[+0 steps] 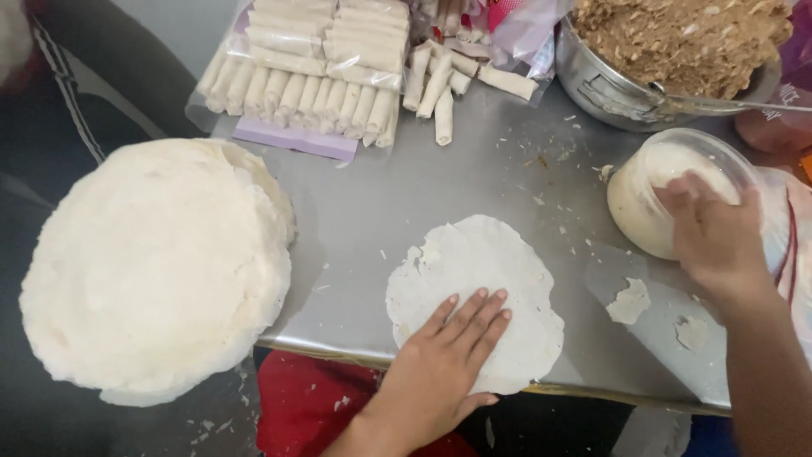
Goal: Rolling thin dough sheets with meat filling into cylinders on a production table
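Observation:
My left hand (447,355) lies flat, fingers together, on the near edge of a thin round white wrapper (478,271) spread on the metal table (381,195). Over at the right, my right hand (715,237) reaches into a clear bowl of white paste (655,182), its fingertips at the paste; whether it holds anything I cannot tell. A thick stack of round white wrappers (156,262) sits at the left, overhanging the table edge.
Rolled spring rolls (309,63) lie in rows on plastic at the back, with loose rolls (440,85) beside them. A metal pot of brown filling (677,46) with a spoon stands at the back right. Torn wrapper scraps (630,302) lie near the right front edge.

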